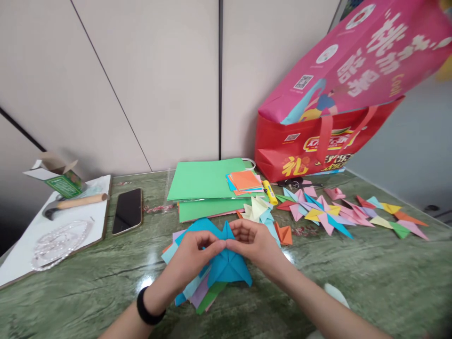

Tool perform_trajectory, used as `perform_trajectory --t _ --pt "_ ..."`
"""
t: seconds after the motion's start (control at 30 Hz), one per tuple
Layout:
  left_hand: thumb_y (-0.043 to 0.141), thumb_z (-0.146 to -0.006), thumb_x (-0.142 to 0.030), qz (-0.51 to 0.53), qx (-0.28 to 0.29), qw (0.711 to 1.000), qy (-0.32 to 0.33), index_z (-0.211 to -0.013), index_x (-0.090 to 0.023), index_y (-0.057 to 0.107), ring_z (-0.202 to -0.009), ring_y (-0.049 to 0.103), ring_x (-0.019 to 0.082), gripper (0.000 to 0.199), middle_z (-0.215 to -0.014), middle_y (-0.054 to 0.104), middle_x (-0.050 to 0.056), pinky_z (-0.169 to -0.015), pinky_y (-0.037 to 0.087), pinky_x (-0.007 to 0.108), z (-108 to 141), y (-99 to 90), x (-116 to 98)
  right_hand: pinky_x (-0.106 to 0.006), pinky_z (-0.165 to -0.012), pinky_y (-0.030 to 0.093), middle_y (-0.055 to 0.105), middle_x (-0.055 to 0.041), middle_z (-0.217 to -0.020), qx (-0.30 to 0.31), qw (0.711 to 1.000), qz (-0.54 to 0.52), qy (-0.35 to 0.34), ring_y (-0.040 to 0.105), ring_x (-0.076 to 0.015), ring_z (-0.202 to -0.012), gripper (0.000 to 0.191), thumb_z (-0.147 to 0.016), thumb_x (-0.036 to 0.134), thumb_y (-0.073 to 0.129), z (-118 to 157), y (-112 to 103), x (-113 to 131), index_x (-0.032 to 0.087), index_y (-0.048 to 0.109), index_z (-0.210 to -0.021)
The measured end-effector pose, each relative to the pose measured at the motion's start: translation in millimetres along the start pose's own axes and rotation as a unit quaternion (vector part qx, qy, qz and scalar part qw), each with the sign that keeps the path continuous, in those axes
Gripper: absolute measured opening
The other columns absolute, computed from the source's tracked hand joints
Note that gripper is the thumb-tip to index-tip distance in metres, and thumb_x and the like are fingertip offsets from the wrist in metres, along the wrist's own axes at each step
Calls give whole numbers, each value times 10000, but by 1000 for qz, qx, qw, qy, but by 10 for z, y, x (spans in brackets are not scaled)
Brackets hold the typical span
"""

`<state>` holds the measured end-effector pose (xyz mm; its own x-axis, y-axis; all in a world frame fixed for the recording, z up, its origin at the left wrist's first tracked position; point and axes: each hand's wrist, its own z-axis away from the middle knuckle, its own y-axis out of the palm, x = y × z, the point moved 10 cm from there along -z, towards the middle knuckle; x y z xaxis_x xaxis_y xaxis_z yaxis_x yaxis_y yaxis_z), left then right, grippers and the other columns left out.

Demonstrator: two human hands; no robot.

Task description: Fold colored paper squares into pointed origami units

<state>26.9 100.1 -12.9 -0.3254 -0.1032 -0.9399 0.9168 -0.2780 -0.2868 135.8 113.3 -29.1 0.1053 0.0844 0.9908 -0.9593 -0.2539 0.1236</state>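
Observation:
A blue folded paper (pixel 228 268) with creases and pointed corners is held at the centre, above a fanned pile of coloured sheets (pixel 203 292). My left hand (pixel 197 249), with a black band at the wrist, pinches it from the left. From the right my right hand (pixel 252 238) pinches the same paper, its thumb tip meeting the left thumb. One narrow blue point stands up between the hands. Pale yellow and light blue folded pieces (pixel 259 209) lie just beyond the right hand.
Green paper packs (pixel 208 179) lie at the back, with small orange squares (pixel 246 181) and a yellow glue stick (pixel 270 193). Folded stars (pixel 323 214) spread rightward below a red bag (pixel 275 150). Left are a phone (pixel 127 212), hammer (pixel 81 201), beads (pixel 61 240) and box (pixel 63 181).

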Motion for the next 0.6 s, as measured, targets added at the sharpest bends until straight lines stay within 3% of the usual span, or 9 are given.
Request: perform_trajectory --t 0.23,0.43,0.6 --pt "595 -706 -393 14 22 1000 -7 -531 -166 517 -477 382 93 297 -497 440 -54 -457 290 206 8 41 -1 -228 -590 463 609 25 -664 29 999 -29 22 568 -101 -611 335 -556 373 763 -3 58 -47 163 593 -754" --pt "593 -696 -417 -7 66 997 -39 -463 -186 388 -440 224 73 388 -450 273 -90 -422 143 219 29 139 122 -219 -534 436 598 27 -627 5 1000 -6 24 545 -100 -574 334 -553 403 763 3 8 -78 162 595 -713" --pt "609 -666 -463 2 50 997 -55 -452 -202 318 -430 204 71 445 -431 246 -97 -418 133 225 22 111 167 -216 -517 413 596 17 -657 2 1000 14 24 544 -104 -592 331 -618 435 707 -4 15 -89 160 586 -758"
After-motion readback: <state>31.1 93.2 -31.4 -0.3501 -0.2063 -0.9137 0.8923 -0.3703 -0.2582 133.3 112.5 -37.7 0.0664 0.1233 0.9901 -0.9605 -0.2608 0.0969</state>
